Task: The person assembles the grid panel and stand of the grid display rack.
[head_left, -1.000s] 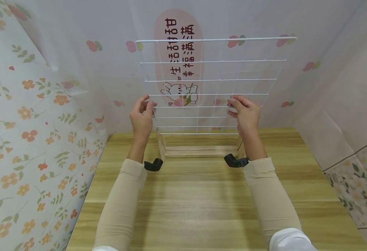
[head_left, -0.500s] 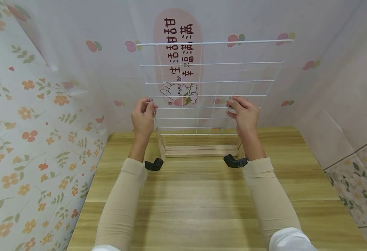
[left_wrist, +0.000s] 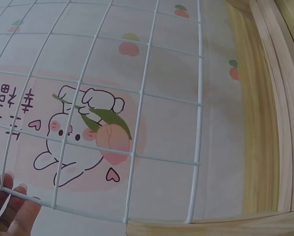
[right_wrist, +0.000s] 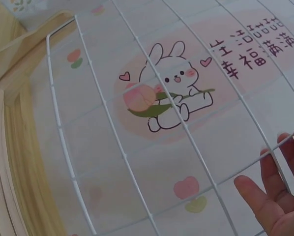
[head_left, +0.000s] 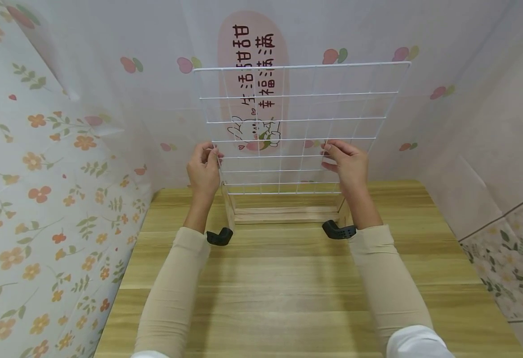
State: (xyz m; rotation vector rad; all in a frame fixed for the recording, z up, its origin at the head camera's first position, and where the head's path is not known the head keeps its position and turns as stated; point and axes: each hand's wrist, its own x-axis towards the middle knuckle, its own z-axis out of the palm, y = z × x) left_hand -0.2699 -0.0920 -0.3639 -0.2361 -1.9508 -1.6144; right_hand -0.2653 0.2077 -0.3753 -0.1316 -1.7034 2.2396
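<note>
A white wire grid panel point(head_left: 296, 120) stands upright at the back, tilted somewhat, above a pale wooden stand point(head_left: 286, 218). My left hand point(head_left: 204, 168) pinches its left edge wire. Further right, my right hand point(head_left: 351, 163) holds one of the upright wires between thumb and fingers. In the left wrist view, the grid's lower corner is at a wooden upright point(left_wrist: 211, 227); whether it touches is unclear. The right wrist view has the other lower corner close to a second wooden upright point(right_wrist: 39, 37), contact again unclear.
The stand rests on a wood-grain tabletop point(head_left: 284, 293). Behind it hangs a pale printed sheet point(head_left: 154, 109) with a rabbit and lettering. Floral sheeting point(head_left: 42, 223) covers the left side. Black wrist-worn pieces point(head_left: 219, 236) sit at both cuffs.
The grid's top edge has come down in the head view and its top right corner has shifted left. Both hands have sunk slightly with it, keeping hold.
</note>
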